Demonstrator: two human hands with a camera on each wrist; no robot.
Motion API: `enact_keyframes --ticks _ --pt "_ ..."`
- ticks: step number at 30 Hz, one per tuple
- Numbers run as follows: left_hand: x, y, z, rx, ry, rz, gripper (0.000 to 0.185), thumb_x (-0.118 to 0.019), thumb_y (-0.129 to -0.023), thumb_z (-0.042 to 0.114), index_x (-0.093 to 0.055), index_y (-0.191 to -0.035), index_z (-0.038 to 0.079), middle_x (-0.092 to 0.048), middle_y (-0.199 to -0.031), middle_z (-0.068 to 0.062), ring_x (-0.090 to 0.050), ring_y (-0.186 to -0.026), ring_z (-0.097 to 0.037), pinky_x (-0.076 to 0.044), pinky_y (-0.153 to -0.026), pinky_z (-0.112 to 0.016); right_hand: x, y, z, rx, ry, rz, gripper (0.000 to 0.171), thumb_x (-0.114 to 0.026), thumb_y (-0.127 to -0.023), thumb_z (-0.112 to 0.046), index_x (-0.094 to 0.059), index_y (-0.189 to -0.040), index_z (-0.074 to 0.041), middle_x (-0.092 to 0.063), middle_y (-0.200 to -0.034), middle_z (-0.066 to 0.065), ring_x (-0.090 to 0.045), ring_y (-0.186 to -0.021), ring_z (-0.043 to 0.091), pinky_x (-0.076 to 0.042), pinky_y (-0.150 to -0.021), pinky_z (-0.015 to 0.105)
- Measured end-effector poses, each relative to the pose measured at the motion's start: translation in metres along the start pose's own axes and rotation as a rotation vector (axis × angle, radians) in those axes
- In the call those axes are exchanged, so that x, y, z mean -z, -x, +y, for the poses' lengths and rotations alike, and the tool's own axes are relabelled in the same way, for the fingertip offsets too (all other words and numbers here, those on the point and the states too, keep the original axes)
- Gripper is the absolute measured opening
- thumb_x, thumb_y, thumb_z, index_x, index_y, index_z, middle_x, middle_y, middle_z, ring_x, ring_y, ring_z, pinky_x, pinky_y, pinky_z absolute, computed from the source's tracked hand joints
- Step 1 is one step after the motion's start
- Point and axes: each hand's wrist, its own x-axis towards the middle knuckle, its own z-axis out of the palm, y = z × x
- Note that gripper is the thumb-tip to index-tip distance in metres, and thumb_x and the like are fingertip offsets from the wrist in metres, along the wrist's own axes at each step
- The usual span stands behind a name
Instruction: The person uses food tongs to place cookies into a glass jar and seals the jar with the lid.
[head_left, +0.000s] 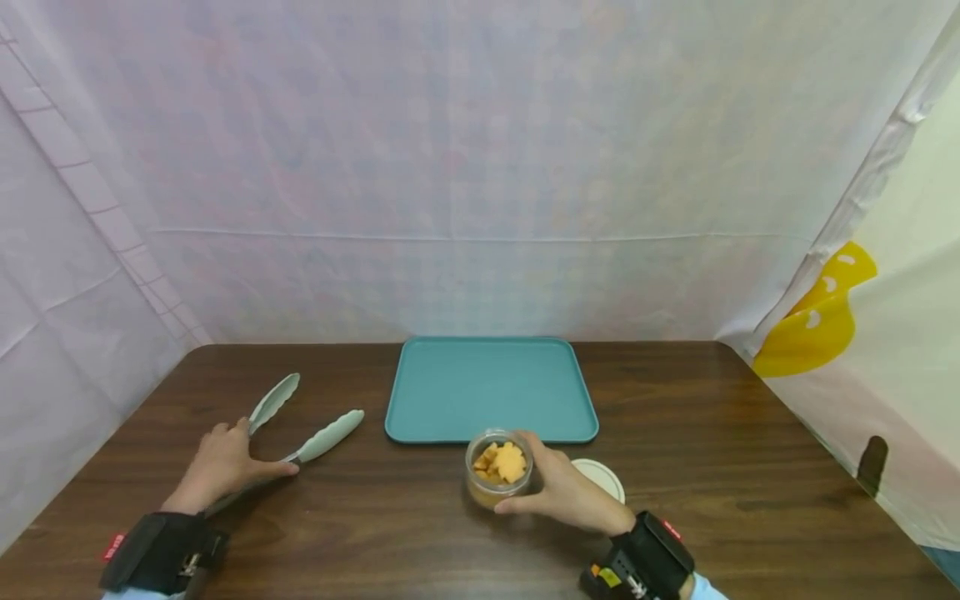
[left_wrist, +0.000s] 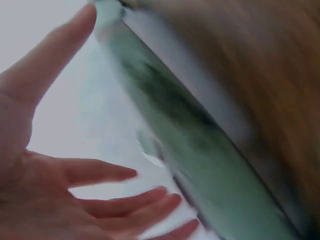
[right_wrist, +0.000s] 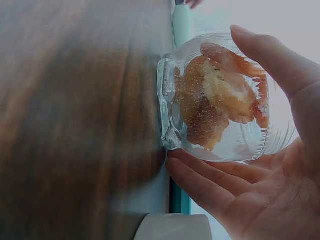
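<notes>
My left hand (head_left: 225, 462) is over light green tongs (head_left: 330, 436), which lie spread apart on the table's left side. Thumb and fingers stand wide apart in the left wrist view, the thumb tip close to the tongs' arm (left_wrist: 200, 155); whether it touches, I cannot tell. A small glass jar (head_left: 487, 498) of yellow-brown biscuits (head_left: 504, 463) stands upright and uncovered near the table's middle. From the right, my right hand (head_left: 573, 496) holds it between thumb and fingers. In the right wrist view the fingers (right_wrist: 215, 185) reach along the jar toward its base.
Behind the jar lies a blue-green tray (head_left: 491, 392). A round white lid (head_left: 600, 477) rests on the brown table (head_left: 750, 475), partly hidden by my right hand. Pale cloth (head_left: 450, 167) hangs at the back and sides, with a yellow shape (head_left: 813, 333) at the right.
</notes>
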Motion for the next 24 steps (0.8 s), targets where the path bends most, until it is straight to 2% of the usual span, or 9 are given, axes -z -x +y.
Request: enact_keyframes --ticks 3,5,7,9,11,14,16,19,24 --pt "-0.001 0.001 0.018 -0.073 0.036 0.077 0.098 -0.074 -0.065 0.046 -0.034 -0.121 -0.024 -0.036 -0.113 -0.045 -0.036 -0.101 -0.058 -0.034 -0.078 -0.061 0.000 0.000 0.000 0.009 0.005 0.005 0.083 -0.069 -0.073 -0.044 -0.026 -0.135 -0.010 -0.047 -0.126 0.012 -0.046 -0.114 0.028 -0.038 -0.091 0.044" --pt "-0.001 0.002 0.033 -0.143 0.096 0.113 0.087 -0.073 -0.069 0.041 -0.039 -0.122 -0.018 -0.039 -0.117 -0.041 -0.039 -0.104 -0.054 -0.036 -0.080 -0.059 -0.001 0.000 0.000 0.013 0.012 0.007 0.083 -0.069 -0.073 -0.045 -0.027 -0.135 -0.011 -0.047 -0.125 0.010 -0.047 -0.114 0.027 -0.038 -0.091 0.044" --pt "-0.003 0.004 0.051 -0.239 0.169 0.110 0.077 -0.072 -0.071 0.038 -0.045 -0.122 -0.013 -0.046 -0.117 -0.034 -0.045 -0.103 -0.048 -0.040 -0.081 -0.054 0.000 0.000 0.000 0.015 0.017 0.008 0.083 -0.068 -0.072 -0.046 -0.026 -0.135 -0.011 -0.047 -0.126 0.009 -0.047 -0.114 0.026 -0.038 -0.091 0.044" --pt "-0.009 0.004 0.070 -0.347 0.244 0.064 0.069 -0.071 -0.072 0.036 -0.049 -0.121 -0.007 -0.054 -0.113 -0.026 -0.052 -0.100 -0.040 -0.044 -0.080 -0.046 0.001 0.001 0.000 0.016 0.021 0.009 0.083 -0.068 -0.072 -0.046 -0.026 -0.135 -0.012 -0.048 -0.125 0.009 -0.047 -0.114 0.025 -0.038 -0.091 0.043" --pt "-0.017 0.003 0.088 -0.447 0.320 -0.018 0.067 -0.070 -0.074 0.035 -0.049 -0.122 -0.006 -0.058 -0.110 -0.021 -0.056 -0.097 -0.034 -0.046 -0.078 -0.041 0.003 0.002 0.000 0.017 0.028 0.016 0.084 -0.068 -0.072 -0.046 -0.026 -0.136 -0.011 -0.048 -0.125 0.009 -0.047 -0.113 0.026 -0.038 -0.091 0.043" --pt "-0.030 0.000 0.112 -0.555 0.397 -0.139 0.067 -0.069 -0.076 0.033 -0.046 -0.124 -0.007 -0.059 -0.108 -0.019 -0.057 -0.095 -0.032 -0.047 -0.078 -0.037 0.005 0.004 0.001 0.016 0.044 0.029 0.085 -0.069 -0.071 -0.046 -0.026 -0.135 -0.010 -0.049 -0.124 0.009 -0.048 -0.112 0.026 -0.038 -0.091 0.043" --pt "-0.039 -0.002 0.125 -0.591 0.436 -0.193 0.069 -0.069 -0.076 0.031 -0.043 -0.127 -0.008 -0.058 -0.110 -0.020 -0.057 -0.095 -0.033 -0.047 -0.079 -0.036 0.006 0.004 0.001 0.013 0.051 0.036 0.086 -0.069 -0.071 -0.047 -0.026 -0.135 -0.009 -0.049 -0.124 0.010 -0.048 -0.113 0.027 -0.038 -0.091 0.044" --pt "-0.050 -0.004 0.141 -0.594 0.474 -0.248 0.073 -0.070 -0.076 0.028 -0.038 -0.130 -0.008 -0.054 -0.115 -0.022 -0.056 -0.098 -0.033 -0.047 -0.080 -0.035 0.006 0.005 0.001 0.011 0.054 0.037 0.087 -0.069 -0.071 -0.047 -0.026 -0.136 -0.008 -0.048 -0.124 0.010 -0.047 -0.113 0.027 -0.038 -0.091 0.044" --pt "-0.062 -0.005 0.161 -0.585 0.517 -0.277 0.083 -0.073 -0.073 0.028 -0.029 -0.135 -0.006 -0.048 -0.124 -0.022 -0.053 -0.105 -0.032 -0.045 -0.084 -0.035 0.005 0.005 0.001 0.032 0.053 0.039 0.086 -0.070 -0.070 -0.046 -0.027 -0.135 -0.008 -0.049 -0.124 0.009 -0.048 -0.112 0.025 -0.039 -0.090 0.042"
